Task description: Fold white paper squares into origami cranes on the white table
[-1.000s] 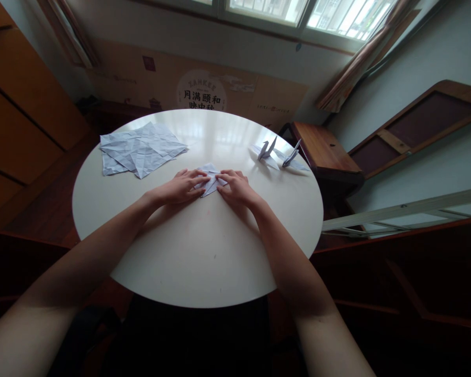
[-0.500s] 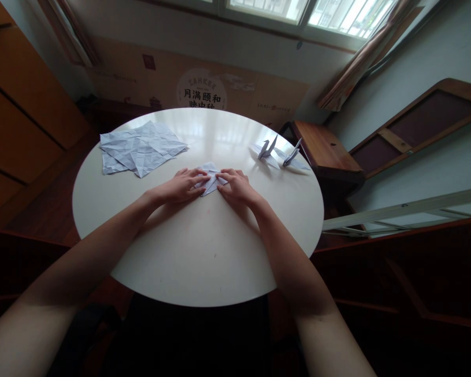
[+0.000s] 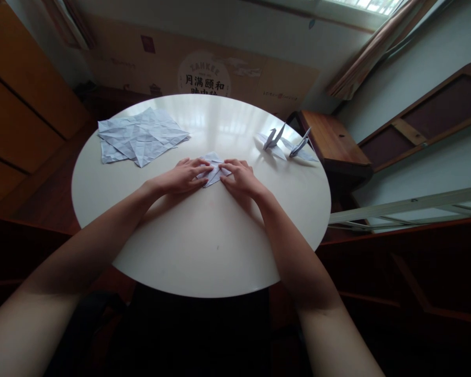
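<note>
A small piece of folded white paper [image 3: 215,175] lies on the round white table [image 3: 204,235], a diagonal crease line showing across it. At its left side my left hand [image 3: 187,175] is bent over the edge, fingertips on top and thumb at the near side. My right hand [image 3: 241,177] grips the right side in the same manner, its fingertips close to those of the left. Both hands hide the paper's outer corners. Two folded paper cranes, a nearer-left crane [image 3: 272,141] and a right crane [image 3: 300,146], stand at the table's right.
Several creased paper sheets [image 3: 143,137] lie overlapping at the table's far left. A wooden stool-like piece of furniture [image 3: 333,136] stands beyond the right edge. Behind the table, a printed cardboard panel [image 3: 204,78] leans below the window [image 3: 377,5].
My view has tilted slightly down, so the table and everything on it sit a little higher. Both hands keep their hold on the folded paper with hardly any movement.
</note>
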Demonstrator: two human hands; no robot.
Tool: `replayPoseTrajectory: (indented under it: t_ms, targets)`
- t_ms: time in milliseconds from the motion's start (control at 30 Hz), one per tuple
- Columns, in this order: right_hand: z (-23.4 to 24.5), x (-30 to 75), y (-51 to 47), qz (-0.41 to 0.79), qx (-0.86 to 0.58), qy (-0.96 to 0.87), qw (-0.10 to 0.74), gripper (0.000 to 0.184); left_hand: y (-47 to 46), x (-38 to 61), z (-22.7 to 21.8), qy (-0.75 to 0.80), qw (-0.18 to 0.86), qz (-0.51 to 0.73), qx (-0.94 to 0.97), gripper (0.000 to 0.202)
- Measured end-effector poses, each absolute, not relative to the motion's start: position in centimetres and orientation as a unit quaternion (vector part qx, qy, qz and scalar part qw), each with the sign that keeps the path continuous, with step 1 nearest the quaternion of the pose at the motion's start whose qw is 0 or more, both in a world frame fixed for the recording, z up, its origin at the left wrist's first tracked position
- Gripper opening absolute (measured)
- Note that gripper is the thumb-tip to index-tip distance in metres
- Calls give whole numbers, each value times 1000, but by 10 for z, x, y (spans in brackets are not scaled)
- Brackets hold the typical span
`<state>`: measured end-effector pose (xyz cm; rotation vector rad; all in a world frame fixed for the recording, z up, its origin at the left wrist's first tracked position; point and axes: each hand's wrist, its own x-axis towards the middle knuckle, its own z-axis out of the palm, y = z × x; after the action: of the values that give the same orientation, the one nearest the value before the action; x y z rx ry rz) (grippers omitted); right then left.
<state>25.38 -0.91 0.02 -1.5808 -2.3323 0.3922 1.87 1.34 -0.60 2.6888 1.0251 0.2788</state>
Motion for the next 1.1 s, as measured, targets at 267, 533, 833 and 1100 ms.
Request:
replayPoseTrajectory:
  t_ms: [267,533,833,1100]
  targets:
    - [2,255,-10,136,-545,-814,147,45,15,18,-7,349,116,90,926,49]
    - [3,253,-12,135,-553,-810,144,45,14,19,-6,352,119,88,924,51]
    - [6,253,-13,139,-554,-810,135,45,11,20,-3,362,129,91,919,50]
    - [5,253,-13,143,-551,-810,138,45,10,20,-1,362,131,89,918,49]
